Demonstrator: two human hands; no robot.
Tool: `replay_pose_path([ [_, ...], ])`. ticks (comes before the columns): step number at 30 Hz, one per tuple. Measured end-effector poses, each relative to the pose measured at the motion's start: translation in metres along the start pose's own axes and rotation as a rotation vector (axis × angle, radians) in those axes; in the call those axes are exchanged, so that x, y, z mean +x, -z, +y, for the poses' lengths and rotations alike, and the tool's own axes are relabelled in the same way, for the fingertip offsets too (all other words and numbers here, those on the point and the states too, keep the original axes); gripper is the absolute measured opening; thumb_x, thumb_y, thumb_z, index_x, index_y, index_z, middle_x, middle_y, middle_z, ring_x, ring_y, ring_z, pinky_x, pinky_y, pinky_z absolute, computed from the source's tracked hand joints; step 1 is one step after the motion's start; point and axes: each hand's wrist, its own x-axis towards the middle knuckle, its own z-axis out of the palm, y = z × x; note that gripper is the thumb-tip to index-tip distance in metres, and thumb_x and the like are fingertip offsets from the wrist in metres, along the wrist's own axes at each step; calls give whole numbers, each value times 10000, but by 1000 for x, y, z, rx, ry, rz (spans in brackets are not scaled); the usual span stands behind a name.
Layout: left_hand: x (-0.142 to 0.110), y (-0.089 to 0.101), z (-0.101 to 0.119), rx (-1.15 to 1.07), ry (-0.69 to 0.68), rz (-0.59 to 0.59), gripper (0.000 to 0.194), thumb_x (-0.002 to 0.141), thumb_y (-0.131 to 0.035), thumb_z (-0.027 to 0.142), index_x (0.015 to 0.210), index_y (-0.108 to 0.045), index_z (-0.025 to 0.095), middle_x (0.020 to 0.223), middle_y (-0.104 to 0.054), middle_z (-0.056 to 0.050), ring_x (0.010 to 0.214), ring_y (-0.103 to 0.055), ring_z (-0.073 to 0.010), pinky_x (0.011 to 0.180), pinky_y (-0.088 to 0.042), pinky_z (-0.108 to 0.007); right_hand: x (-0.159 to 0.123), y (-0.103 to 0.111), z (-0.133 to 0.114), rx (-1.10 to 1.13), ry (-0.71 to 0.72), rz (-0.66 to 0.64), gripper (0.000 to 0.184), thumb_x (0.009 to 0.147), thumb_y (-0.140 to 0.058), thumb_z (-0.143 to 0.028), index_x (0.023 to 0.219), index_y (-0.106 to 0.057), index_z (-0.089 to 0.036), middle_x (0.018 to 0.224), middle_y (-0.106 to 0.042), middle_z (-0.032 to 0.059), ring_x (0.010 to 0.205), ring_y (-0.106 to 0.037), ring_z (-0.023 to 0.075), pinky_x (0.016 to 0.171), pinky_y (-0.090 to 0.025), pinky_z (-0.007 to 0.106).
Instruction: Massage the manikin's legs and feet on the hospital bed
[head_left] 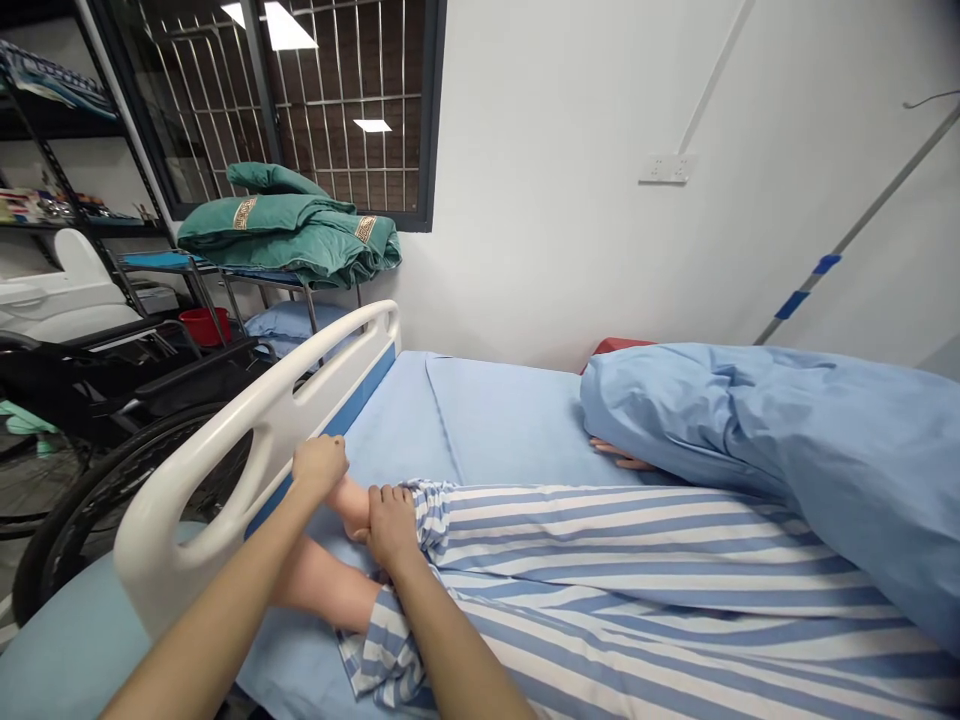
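Far foot [349,507] lies at the foot end of the bed, just inside the footboard [274,425], heel on or near the sheet [510,420] (contact underneath hidden). Left hand [320,468]: fingers curled around the front of the foot, toes covered, knuckles close to the footboard's inner face; little room on that side. Right hand [391,528]: fingers wrapped over the ankle, right at the gathered cuff of the striped trousers [600,530]. Near leg [330,588] lies alongside, towards the bed's near edge, its foot behind the left forearm. Beyond the far leg, a broad stretch of sheet runs to the wall-side edge, bounded by footboard and blue quilt [750,430]. Wheelchair [75,395] stands just outside the footboard.
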Motion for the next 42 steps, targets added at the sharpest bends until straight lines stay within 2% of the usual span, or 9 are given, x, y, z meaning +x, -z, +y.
replay_pose_path([
  [6,-18,-13,6,-43,215,253,442,838,-206,201,947,-621,96,878,-656,-189,842,-627,-301,676,-446,-389,-1,-3,0,6,9,27,502,648,-684,-479,1004,-522,-164,961,-574,99,929,-499,258,859,-312,374],
  [9,-24,-16,3,-45,186,300,418,835,-231,216,916,-624,97,821,-660,-179,792,-635,-296,647,-448,-378,-2,-3,0,5,6,30,530,605,-722,-464,997,-525,-167,977,-572,99,940,-496,258,867,-308,373],
  [14,-34,-12,-7,78,7,268,425,844,-238,261,920,-617,83,818,-657,-191,795,-636,-305,637,-448,-382,-2,-3,0,6,1,11,568,583,-738,-457,1022,-520,-169,1010,-572,101,970,-491,255,888,-296,377],
  [17,-35,-3,-9,162,-69,190,430,846,-238,252,932,-625,84,854,-660,-198,824,-633,-307,650,-447,-387,-2,-3,0,11,0,1,570,582,-739,-453,1025,-521,-168,1017,-573,103,978,-488,256,894,-295,378],
  [22,-26,12,-3,227,-125,88,403,833,-284,215,971,-644,98,912,-662,-202,849,-632,-280,693,-447,-384,-1,-2,1,11,-8,6,583,586,-734,-457,1039,-522,-158,1005,-576,103,976,-488,260,906,-290,383],
  [28,-11,12,2,250,-179,-16,355,812,-356,184,976,-667,137,964,-663,-177,898,-617,-265,753,-442,-376,0,-3,1,-3,-5,24,582,573,-745,-455,1021,-524,-156,979,-577,93,950,-492,260,889,-303,381],
  [35,2,7,-2,154,-171,-62,347,780,-416,300,998,-653,170,1023,-647,-170,943,-599,-273,789,-439,-394,0,-6,2,-14,-4,5,528,628,-699,-481,1008,-517,-163,980,-567,99,953,-486,257,877,-301,385],
  [38,3,3,-4,93,-137,-57,357,766,-417,312,1003,-644,172,1035,-642,-173,964,-591,-273,806,-432,-401,0,-2,1,-16,3,-8,501,671,-661,-487,1020,-511,-160,980,-564,104,956,-483,256,874,-299,384],
  [42,0,-2,-5,11,-61,-39,382,763,-390,295,1030,-615,140,1056,-626,-193,989,-580,-281,813,-425,-408,-2,3,-2,-26,-11,-17,509,654,-684,-462,1025,-509,-160,989,-562,104,961,-482,257,874,-301,379],
])
